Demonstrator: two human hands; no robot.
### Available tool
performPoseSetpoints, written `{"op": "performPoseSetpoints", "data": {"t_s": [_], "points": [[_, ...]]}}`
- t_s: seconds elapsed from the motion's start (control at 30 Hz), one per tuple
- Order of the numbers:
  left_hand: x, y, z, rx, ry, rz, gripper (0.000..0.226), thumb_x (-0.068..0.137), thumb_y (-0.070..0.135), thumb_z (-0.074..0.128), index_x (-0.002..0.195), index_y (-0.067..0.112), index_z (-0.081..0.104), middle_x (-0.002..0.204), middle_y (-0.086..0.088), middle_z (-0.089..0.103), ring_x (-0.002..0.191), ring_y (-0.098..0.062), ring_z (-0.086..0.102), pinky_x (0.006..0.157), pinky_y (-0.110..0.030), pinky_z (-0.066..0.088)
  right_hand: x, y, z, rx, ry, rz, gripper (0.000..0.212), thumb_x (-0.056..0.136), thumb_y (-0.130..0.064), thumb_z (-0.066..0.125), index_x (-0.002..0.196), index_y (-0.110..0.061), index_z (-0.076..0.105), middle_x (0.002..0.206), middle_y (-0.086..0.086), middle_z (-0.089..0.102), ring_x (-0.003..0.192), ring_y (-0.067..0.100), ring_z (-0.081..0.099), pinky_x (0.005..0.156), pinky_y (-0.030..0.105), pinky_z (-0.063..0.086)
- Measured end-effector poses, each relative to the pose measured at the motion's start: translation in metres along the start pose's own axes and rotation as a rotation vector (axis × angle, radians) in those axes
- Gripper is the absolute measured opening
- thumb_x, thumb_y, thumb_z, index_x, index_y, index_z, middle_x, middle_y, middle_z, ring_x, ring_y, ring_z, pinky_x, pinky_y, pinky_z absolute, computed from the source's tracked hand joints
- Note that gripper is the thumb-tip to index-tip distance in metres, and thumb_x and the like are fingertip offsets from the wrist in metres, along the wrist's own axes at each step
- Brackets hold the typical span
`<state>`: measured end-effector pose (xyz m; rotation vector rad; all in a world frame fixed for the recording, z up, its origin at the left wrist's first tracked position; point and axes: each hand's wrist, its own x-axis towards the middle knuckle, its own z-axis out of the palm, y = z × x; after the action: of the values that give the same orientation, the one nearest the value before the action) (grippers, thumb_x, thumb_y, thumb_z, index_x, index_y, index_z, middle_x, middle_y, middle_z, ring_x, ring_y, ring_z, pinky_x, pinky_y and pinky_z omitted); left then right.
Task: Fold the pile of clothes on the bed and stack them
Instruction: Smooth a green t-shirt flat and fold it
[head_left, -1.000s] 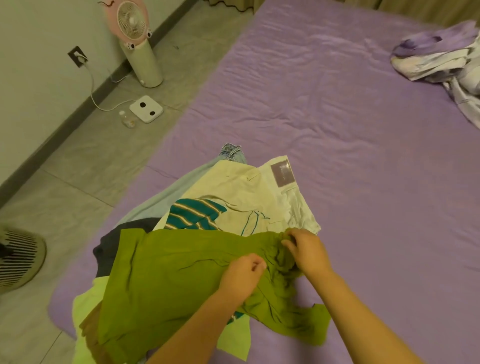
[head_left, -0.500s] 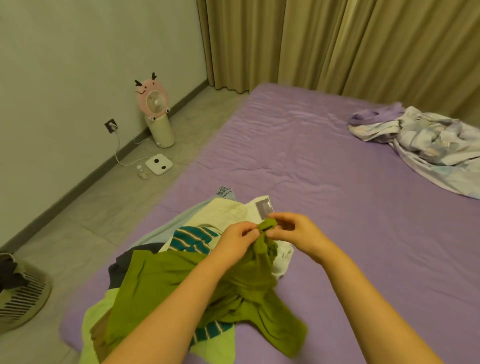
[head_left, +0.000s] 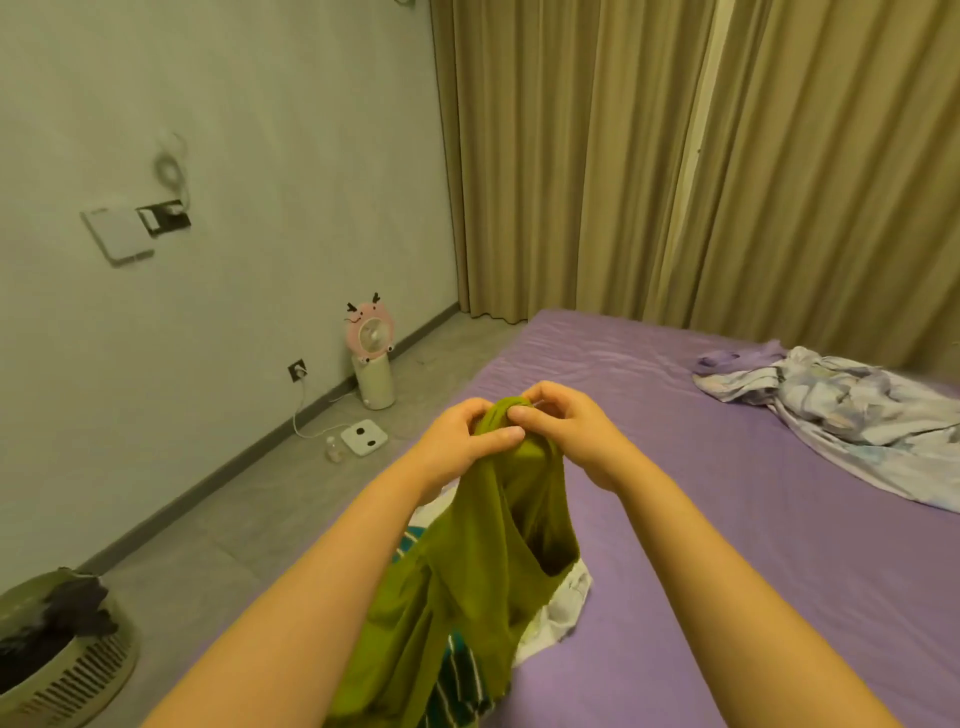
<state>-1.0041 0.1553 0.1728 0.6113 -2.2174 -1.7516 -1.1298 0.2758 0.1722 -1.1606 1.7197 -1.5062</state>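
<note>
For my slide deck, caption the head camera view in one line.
Both hands, left and right, pinch a green garment lifted above the purple bed.

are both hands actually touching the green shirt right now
Touching. The head view shows the left hand and right hand each pinching the bunched top edge of the green shirt, which hangs down from their fingers.

Head-worn view, facing forward-down, close over hands (head_left: 519, 441)
</note>
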Motion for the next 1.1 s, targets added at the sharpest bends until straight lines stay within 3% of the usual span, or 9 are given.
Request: {"op": "performPoseSetpoints", "data": {"t_s": [0.1,0.23,0.37,0.5,0.7,0.8,0.87,1.0,1.1], "points": [[-0.016,0.02,-0.013,0.091,-0.015,0.045,0.016,0.087,0.025,0.069,0.098,0.014,0.065,0.083,0.003,0.07,0.076,-0.008,0.067,0.067,-0.02,0.055,-0.01,-0.024,-0.004,-0.006,0.043,-0.023,0.007,0.087,-0.025,0.067,0.082,-0.022,0.065,0.085,0.015,0.069,0.075,0.021,0.066,0.065,0.035,0.053],[-0.034,0.049,-0.028,0.183,0.043,0.108,0.014,0.095,0.007,0.054,0.103,0.005,0.064,0.083,-0.005,0.067,0.075,-0.014,0.063,0.072,-0.025,0.054,-0.025,-0.057,-0.017,-0.003,0.124,-0.052,0.007,0.085,-0.027,0.07,0.078,-0.026,0.067,0.079,0.005,0.072,0.07,0.016,0.068,0.057,0.025,0.053],[-0.052,0.077,-0.027,-0.052,0.027,0.157,0.016,0.098,0.006,0.045,0.099,0.013,0.06,0.081,-0.002,0.06,0.071,-0.011,0.056,0.067,-0.026,0.048,-0.045,-0.083,-0.022,0.004,0.169,-0.073,0.004,0.081,-0.029,0.073,0.081,-0.024,0.072,0.085,0.006,0.073,0.079,0.016,0.069,0.069,0.029,0.055],[-0.07,0.092,-0.027,-0.134,-0.064,0.248,0.01,0.096,0.016,0.055,0.101,0.015,0.063,0.087,-0.001,0.065,0.077,-0.01,0.061,0.072,-0.024,0.052,-0.07,-0.104,-0.02,0.165,0.246,-0.082,0.005,0.082,-0.02,0.071,0.084,-0.018,0.075,0.086,0.005,0.074,0.081,0.015,0.069,0.068,0.025,0.055],[-0.091,0.101,-0.055,0.011,-0.143,0.339,0.018,0.084,0.015,0.072,0.1,0.014,0.064,0.084,0.003,0.068,0.077,-0.007,0.067,0.071,-0.021,0.055,-0.102,-0.134,-0.003,0.278,0.296,-0.069,0.009,0.082,-0.008,0.068,0.088,-0.008,0.074,0.087,0.011,0.073,0.078,0.02,0.07,0.066,0.026,0.057],[-0.098,0.101,-0.059,0.115,-0.087,0.396,0.005,0.085,0.012,0.07,0.088,0.015,0.07,0.078,0.006,0.071,0.073,-0.005,0.066,0.065,-0.016,0.052,-0.115,-0.149,0.012,0.222,0.288,-0.047,0.012,0.079,-0.017,0.071,0.087,-0.009,0.074,0.085,0.01,0.072,0.075,0.018,0.069,0.062,0.025,0.055],[-0.102,0.1,-0.061,0.121,-0.048,0.434,0.013,0.088,0.011,0.067,0.085,0.023,0.072,0.078,0.01,0.072,0.075,-0.002,0.067,0.066,-0.015,0.051,-0.121,-0.155,0.022,0.194,0.296,-0.046,0.01,0.081,-0.017,0.071,0.088,-0.011,0.074,0.084,0.008,0.072,0.074,0.016,0.069,0.061,0.025,0.055],[-0.112,0.096,-0.064,0.155,0.03,0.477,0.015,0.09,0.014,0.064,0.101,0.019,0.073,0.087,0.013,0.071,0.089,-0.001,0.066,0.084,-0.019,0.05,-0.135,-0.162,0.041,0.159,0.347,-0.062,0.006,0.083,-0.015,0.071,0.088,-0.012,0.072,0.082,0.005,0.071,0.073,0.014,0.068,0.06,0.024,0.055],[-0.121,0.094,-0.059,0.116,0.065,0.46,0.015,0.095,0.015,0.056,0.097,0.019,0.07,0.088,0.007,0.068,0.086,-0.007,0.064,0.082,-0.024,0.05,-0.144,-0.163,0.053,0.138,0.414,-0.055,0.005,0.083,-0.016,0.071,0.088,-0.013,0.071,0.08,0.005,0.07,0.07,0.015,0.068,0.059,0.024,0.055]]}}
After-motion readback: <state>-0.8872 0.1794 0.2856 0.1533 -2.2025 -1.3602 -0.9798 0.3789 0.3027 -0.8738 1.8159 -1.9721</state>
